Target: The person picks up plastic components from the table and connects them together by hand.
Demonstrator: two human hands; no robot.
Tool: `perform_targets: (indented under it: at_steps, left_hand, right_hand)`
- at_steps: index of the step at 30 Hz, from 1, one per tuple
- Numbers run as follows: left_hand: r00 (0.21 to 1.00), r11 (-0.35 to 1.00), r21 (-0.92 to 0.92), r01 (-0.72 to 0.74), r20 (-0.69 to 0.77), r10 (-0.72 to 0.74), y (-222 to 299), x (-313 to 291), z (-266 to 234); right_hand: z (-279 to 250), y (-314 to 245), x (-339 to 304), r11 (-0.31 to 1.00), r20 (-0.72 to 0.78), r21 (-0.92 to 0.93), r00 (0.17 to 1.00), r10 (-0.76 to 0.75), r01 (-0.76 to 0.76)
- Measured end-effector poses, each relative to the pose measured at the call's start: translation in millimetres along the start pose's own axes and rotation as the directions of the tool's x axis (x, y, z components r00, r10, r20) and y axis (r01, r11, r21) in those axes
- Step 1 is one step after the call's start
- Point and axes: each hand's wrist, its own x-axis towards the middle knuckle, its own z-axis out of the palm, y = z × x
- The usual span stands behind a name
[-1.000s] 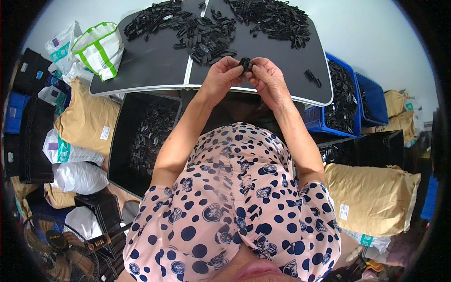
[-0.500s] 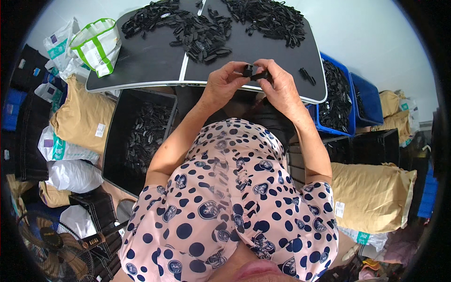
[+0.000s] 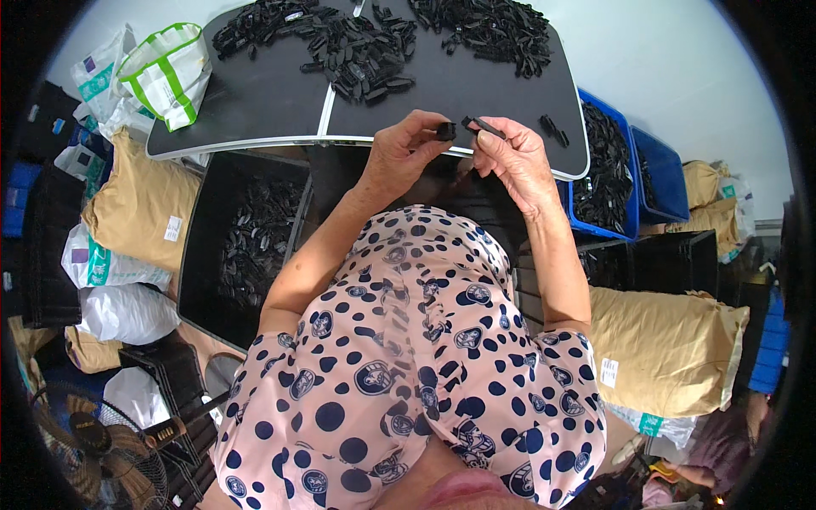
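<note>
Above the table's near edge, my left hand (image 3: 406, 157) pinches a small dark black piece (image 3: 446, 131) between thumb and fingers. Just right of it, my right hand (image 3: 514, 161) grips a slim black plastic part (image 3: 487, 128) that slants between thumb and forefinger. A narrow gap separates the two pieces. What exactly they are is too small to make out. Beyond my hands, a heap of black plastic parts (image 3: 361, 59) lies on the black folding table (image 3: 255, 106). A second heap (image 3: 493, 34) is farther right, and a few loose parts (image 3: 553, 131) lie near the table's right end.
A black bin (image 3: 200, 229) with similar parts stands below the table's left side. Blue crates (image 3: 631, 183) with more parts stand at the right. A white-green bag (image 3: 174, 81) sits on the table's left end. Brown sacks (image 3: 671, 340) and a fan (image 3: 93, 433) flank me.
My right hand has drawn slightly right, and its slim part now stands apart from the piece in my left hand. The view has shifted slightly. At the lower right, another person's arm has appeared.
</note>
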Motion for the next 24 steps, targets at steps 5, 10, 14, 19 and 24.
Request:
perform_targets:
  at_steps: [5, 10, 14, 19, 24]
  left_hand:
    - [0.999, 0.995, 0.095, -0.037, 0.010, 0.036, -1, -2, -3]
    - [0.996, 0.991, 0.108, -0.075, 0.046, 0.070, -2, -4, -3]
    - [0.993, 0.989, 0.113, -0.093, 0.080, 0.085, -3, -6, -3]
    - [0.989, 0.980, 0.157, -0.121, 0.103, 0.106, 0, -7, -2]
    - [0.990, 0.977, 0.178, -0.116, 0.102, 0.099, 1, -9, -2]
  right_hand:
    - [5, -4, -7, 1.000, 0.054, -0.006, 0.998, 0.014, -0.014]
    - [1, 4, -8, 0.997, 0.109, -0.011, 0.991, 0.076, -0.075]
    - [-3, 6, -7, 0.995, 0.114, -0.024, 0.988, 0.102, -0.099]
    - [-3, 6, -9, 0.985, 0.142, 0.045, 0.977, 0.158, -0.166]
    - [-3, 9, -11, 0.980, 0.113, 0.039, 0.975, 0.189, -0.194]
